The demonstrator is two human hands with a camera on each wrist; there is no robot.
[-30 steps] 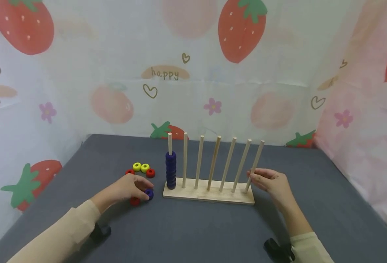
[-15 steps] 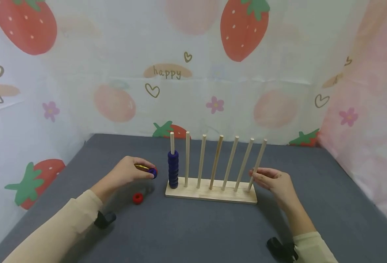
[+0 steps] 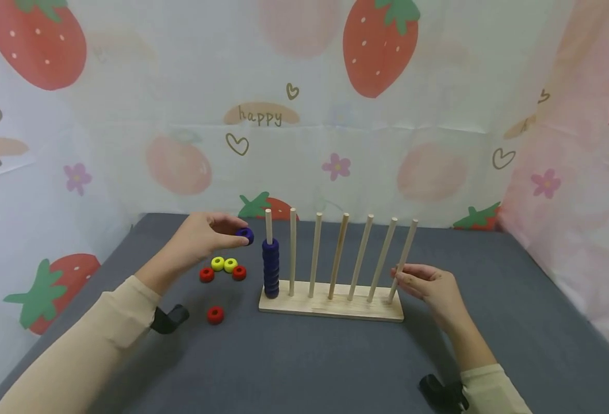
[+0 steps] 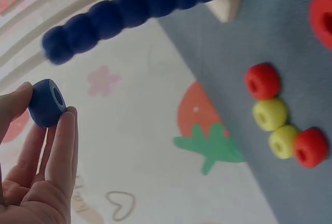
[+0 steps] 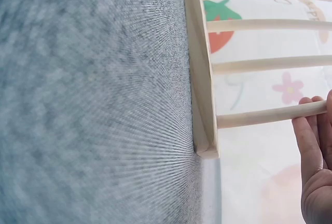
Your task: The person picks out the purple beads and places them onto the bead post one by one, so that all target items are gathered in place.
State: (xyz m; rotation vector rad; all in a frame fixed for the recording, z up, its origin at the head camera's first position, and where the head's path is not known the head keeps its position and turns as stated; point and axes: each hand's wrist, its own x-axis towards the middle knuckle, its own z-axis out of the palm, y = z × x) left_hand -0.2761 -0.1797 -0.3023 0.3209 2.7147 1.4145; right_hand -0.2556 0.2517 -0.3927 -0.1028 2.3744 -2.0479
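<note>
Between thumb and fingers, my left hand [image 3: 200, 233] pinches a dark blue bead [image 4: 46, 103], its hole visible in the left wrist view. The bead is in the air just left of the leftmost peg [image 3: 268, 225], near its top. Several blue beads [image 3: 271, 269] are stacked on that peg, whose upper end is bare. The pegs stand in a row on a pale wooden base [image 3: 330, 307]. My right hand [image 3: 431, 287] holds the rightmost peg [image 5: 259, 117] between thumb and fingers, partway up; the thumb is partly cut off in the right wrist view.
Left of the base, two yellow beads [image 3: 223, 264] lie on the grey cloth [image 3: 304, 362] between two red beads [image 3: 239, 272]. Another red bead [image 3: 215, 314] lies closer to the front. A strawberry-print curtain [image 3: 304, 161] hangs behind the table.
My left hand has picked the blue bead up from beside the front red bead and raised it toward the top of the leftmost peg. The right hand stays on its peg.
</note>
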